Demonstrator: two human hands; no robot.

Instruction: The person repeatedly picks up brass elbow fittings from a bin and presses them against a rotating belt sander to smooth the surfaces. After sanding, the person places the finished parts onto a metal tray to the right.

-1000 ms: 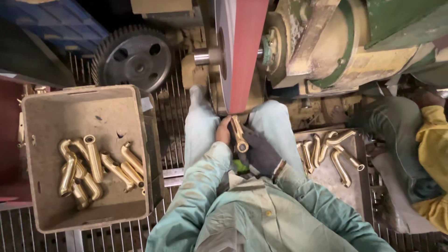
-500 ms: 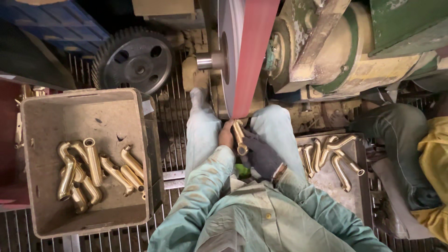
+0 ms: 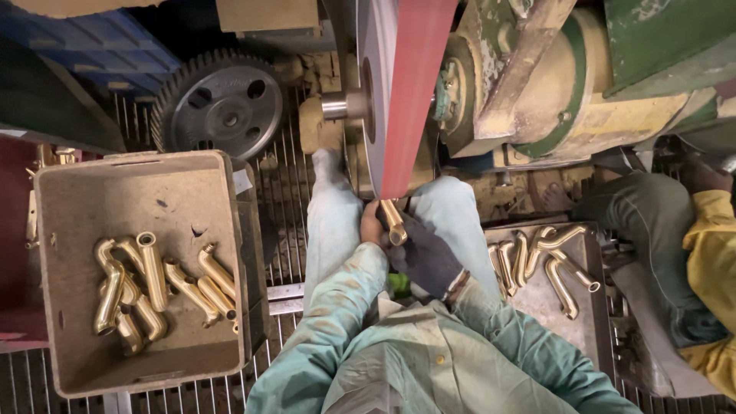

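Observation:
A brass pipe fitting (image 3: 394,221) is pressed up against the red sanding belt (image 3: 414,100) that runs over a grey wheel. My right hand (image 3: 425,253), in a dark glove, grips the fitting from the right. My bare left hand (image 3: 371,226) holds it from the left, mostly hidden behind the fitting and my green sleeve. Both hands sit between my knees in pale jeans.
A dusty crate (image 3: 54,307) at left holds several polished brass fittings (image 3: 157,284). A tray (image 3: 590,322) at right holds several more brass fittings (image 3: 548,257). A black gear wheel (image 3: 222,103) lies behind the crate. Another person's leg (image 3: 652,230) and yellow sleeve (image 3: 713,245) are at far right.
The fitting and both hands have shifted slightly up toward the belt. The view has tilted a little.

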